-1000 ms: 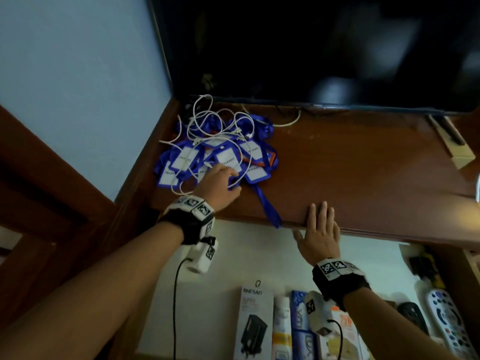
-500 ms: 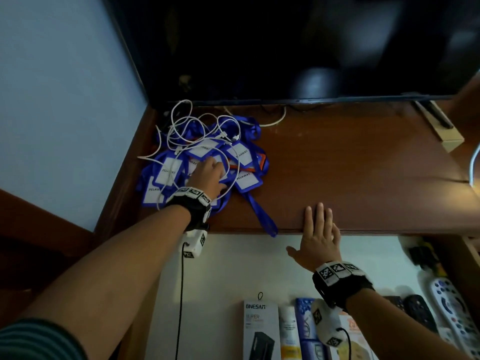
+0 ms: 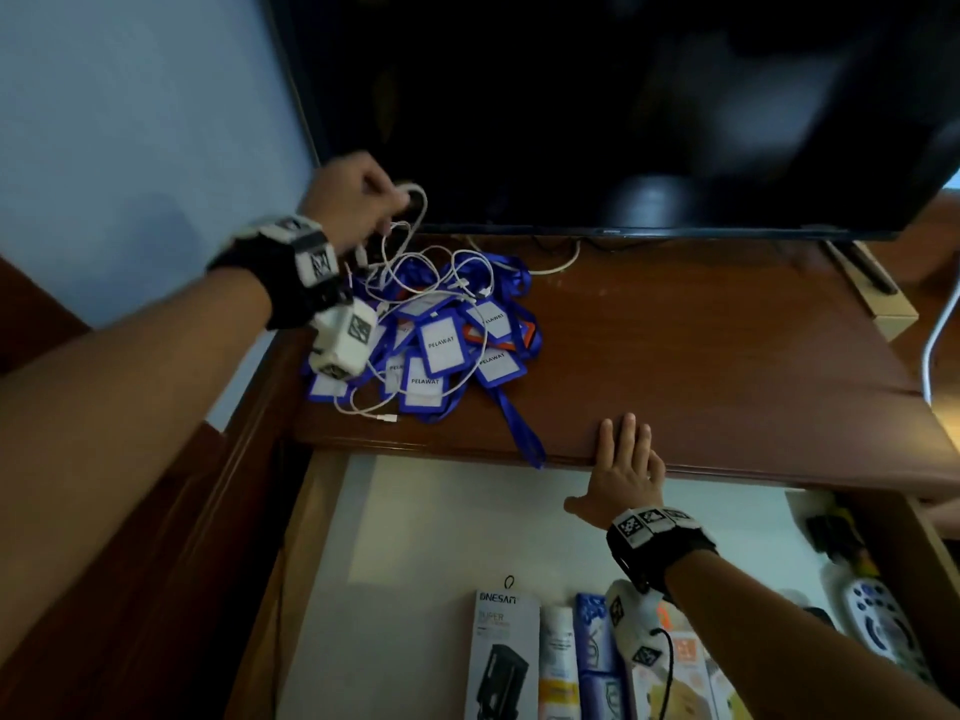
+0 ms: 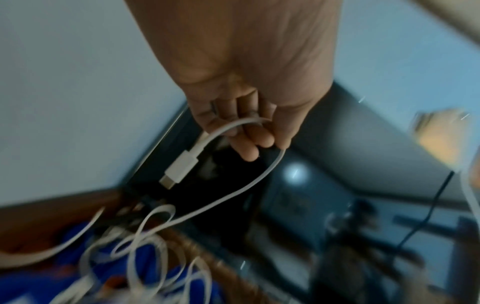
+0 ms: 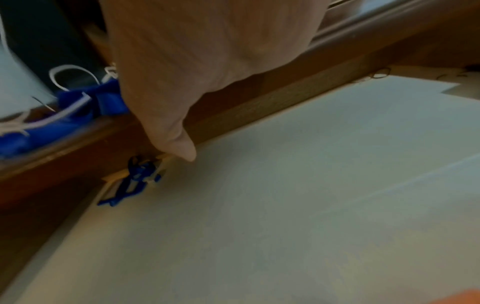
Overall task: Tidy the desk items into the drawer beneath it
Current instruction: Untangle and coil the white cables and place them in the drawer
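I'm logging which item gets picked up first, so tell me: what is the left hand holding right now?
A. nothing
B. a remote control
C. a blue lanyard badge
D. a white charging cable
D. The left hand has its fingers curled round a loop of the white cable raised above the desk, connector dangling, while the blue badges lie on the desk.

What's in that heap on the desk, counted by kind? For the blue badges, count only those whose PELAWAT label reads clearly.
Blue badges, PELAWAT readable: 4
Orange badge holder: 1
White cable tangle: 1
Total: 6
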A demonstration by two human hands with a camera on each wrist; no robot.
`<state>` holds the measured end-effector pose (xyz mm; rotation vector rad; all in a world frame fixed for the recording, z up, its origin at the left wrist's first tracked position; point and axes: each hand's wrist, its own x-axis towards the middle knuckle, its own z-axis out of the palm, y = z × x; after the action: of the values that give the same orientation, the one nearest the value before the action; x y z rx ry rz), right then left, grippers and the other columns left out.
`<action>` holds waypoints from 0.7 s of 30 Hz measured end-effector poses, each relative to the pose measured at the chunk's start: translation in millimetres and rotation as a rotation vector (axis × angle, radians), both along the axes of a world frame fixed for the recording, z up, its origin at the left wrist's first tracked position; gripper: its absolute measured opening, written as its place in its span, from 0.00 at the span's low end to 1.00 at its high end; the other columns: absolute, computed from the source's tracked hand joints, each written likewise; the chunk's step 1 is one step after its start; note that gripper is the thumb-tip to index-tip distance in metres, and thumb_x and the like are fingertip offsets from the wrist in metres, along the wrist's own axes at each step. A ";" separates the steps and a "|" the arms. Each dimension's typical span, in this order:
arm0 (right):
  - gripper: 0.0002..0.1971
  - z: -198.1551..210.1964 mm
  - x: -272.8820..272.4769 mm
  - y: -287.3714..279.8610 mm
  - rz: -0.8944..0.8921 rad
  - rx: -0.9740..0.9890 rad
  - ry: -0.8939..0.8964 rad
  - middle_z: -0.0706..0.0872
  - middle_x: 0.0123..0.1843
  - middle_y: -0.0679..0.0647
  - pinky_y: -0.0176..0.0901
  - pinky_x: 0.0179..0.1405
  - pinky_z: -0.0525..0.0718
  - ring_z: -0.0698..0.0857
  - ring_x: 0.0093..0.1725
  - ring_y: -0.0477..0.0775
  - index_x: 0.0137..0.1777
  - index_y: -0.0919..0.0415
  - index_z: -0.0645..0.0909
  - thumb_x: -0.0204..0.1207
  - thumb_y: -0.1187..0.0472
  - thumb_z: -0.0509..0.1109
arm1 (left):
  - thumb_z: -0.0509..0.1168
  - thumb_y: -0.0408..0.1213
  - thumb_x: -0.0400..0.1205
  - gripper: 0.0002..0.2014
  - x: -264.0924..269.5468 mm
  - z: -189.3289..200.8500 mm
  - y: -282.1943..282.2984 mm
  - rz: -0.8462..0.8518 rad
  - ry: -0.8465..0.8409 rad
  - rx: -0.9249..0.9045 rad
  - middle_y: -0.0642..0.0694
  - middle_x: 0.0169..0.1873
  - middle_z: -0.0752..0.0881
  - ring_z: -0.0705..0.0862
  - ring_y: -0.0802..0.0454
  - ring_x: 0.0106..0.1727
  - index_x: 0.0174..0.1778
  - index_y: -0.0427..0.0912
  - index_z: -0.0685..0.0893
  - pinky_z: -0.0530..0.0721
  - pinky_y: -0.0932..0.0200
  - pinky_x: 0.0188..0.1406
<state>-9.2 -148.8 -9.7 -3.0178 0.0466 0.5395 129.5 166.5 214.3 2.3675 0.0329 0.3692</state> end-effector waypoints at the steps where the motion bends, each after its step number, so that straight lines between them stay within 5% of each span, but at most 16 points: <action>1: 0.61 5.3 1.3 0.4 -0.004 0.012 0.006 0.33 0.84 0.64 0.60 0.80 0.50 0.37 0.83 0.67 0.83 0.60 0.34 0.65 0.33 0.70 | 0.71 0.41 0.78 0.11 -2.0 18.1 0.9 0.006 -0.029 -0.029 0.52 0.24 0.84 0.83 0.59 0.25 0.33 0.52 0.76 0.82 0.55 0.37; 7: 0.32 75.8 34.8 5.3 -0.097 0.302 0.038 0.69 0.73 0.64 0.62 0.68 0.72 0.68 0.72 0.69 0.74 0.58 0.67 0.71 0.47 0.69 | 0.69 0.39 0.78 0.10 -29.2 93.6 -14.4 0.020 -0.171 -0.244 0.52 0.20 0.83 0.83 0.59 0.22 0.34 0.50 0.75 0.81 0.58 0.32; 11: 0.28 142.3 62.7 22.5 0.014 0.627 -0.210 0.77 0.68 0.63 0.47 0.59 0.75 0.77 0.66 0.64 0.71 0.61 0.71 0.73 0.53 0.71 | 0.69 0.37 0.79 0.10 -53.6 121.4 -35.6 0.000 -0.228 -0.268 0.50 0.22 0.81 0.79 0.59 0.19 0.34 0.48 0.75 0.78 0.57 0.29; 16: 0.36 227.9 70.8 63.3 0.165 0.976 -0.466 0.84 0.58 0.59 0.44 0.50 0.81 0.84 0.55 0.56 0.79 0.58 0.62 0.74 0.53 0.75 | 0.69 0.36 0.79 0.10 -97.7 153.2 -67.7 -0.119 -0.309 -0.243 0.54 0.16 0.76 0.71 0.57 0.18 0.35 0.46 0.75 0.71 0.62 0.19; 19: 0.38 265.0 72.3 97.1 0.220 1.125 -0.440 0.88 0.44 0.54 0.39 0.32 0.86 0.87 0.36 0.51 0.78 0.49 0.62 0.71 0.50 0.77 | 0.69 0.37 0.79 0.10 -122.7 170.6 -84.9 -0.215 -0.346 -0.208 0.53 0.18 0.76 0.71 0.58 0.19 0.35 0.47 0.76 0.69 0.66 0.19; 21: 0.28 276.9 72.2 120.1 0.278 1.112 -0.314 0.89 0.43 0.54 0.36 0.24 0.84 0.87 0.29 0.49 0.72 0.49 0.71 0.73 0.47 0.74 | 0.69 0.37 0.79 0.09 -137.8 178.2 -92.1 -0.278 -0.337 -0.178 0.51 0.21 0.76 0.72 0.58 0.20 0.37 0.46 0.76 0.70 0.67 0.21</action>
<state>63.0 -28.7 267.2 -1.9687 -0.5121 0.0312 -8.3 74.4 392.6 2.0715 -0.4002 0.5968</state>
